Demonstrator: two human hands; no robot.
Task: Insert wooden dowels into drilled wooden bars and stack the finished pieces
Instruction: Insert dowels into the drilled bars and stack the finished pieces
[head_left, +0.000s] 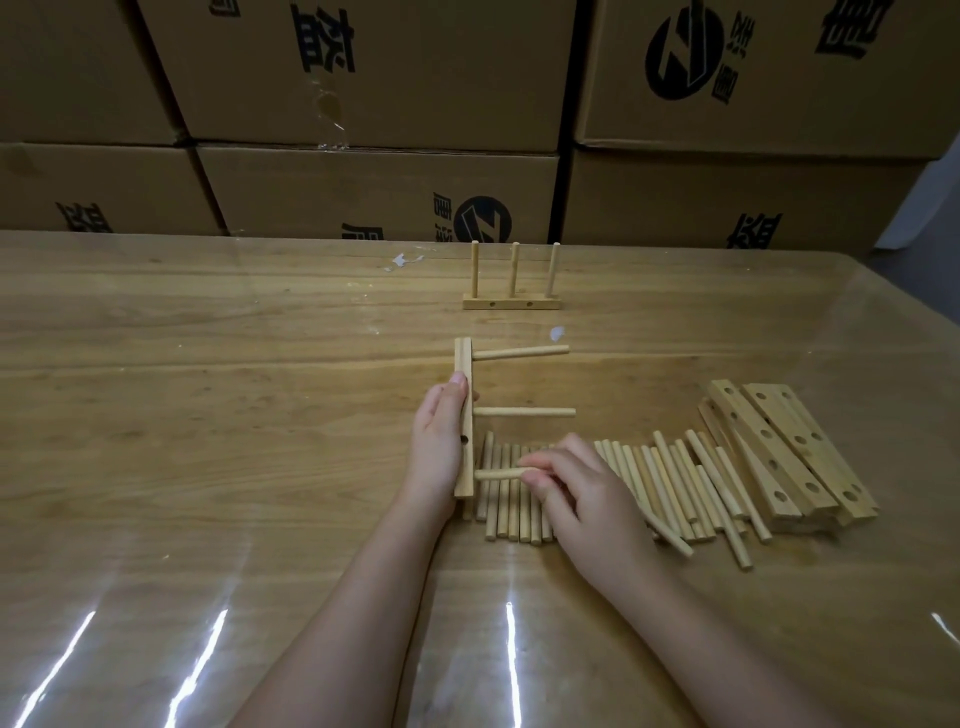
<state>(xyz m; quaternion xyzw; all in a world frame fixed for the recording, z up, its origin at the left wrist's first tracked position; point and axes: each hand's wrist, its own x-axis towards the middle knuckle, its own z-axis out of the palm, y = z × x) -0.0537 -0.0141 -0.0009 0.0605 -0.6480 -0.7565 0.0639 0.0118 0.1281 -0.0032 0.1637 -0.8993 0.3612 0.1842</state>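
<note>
Head view: the bar (464, 415) in hand lies lengthwise away from the person near the middle of the surface (208, 389), its near end over the left end of the row of loose dowels (649, 483). Two dowels (521, 353) already stick out of it to the right, level and parallel. The third dowel (501, 473) has its tip at the bar's near hole; how deep it sits cannot be told. To do this step well, I judge the dowel should be kept square to the bar and in line with the other two, pushed straight along its own axis with a slight twist if it binds, while the bar is braced so it does not slide left or roll. A tilted push could jam the tip or leave it crooked. The left hand (439, 441) grips the bar from its left side, thumb laid along the top edge and fingers wrapped behind, forearm coming in from below. The right hand (576, 493) pinches the third dowel near its free end, fingers (545, 457) curled close around it, wrist low over the loose dowels. To the right, a pile of drilled bars (789, 452) waits just beside the row. Farther back, well apart, a finished piece (511, 301) stands with three pegs upright, in front of the stacked cardboard boxes (363, 78).
</note>
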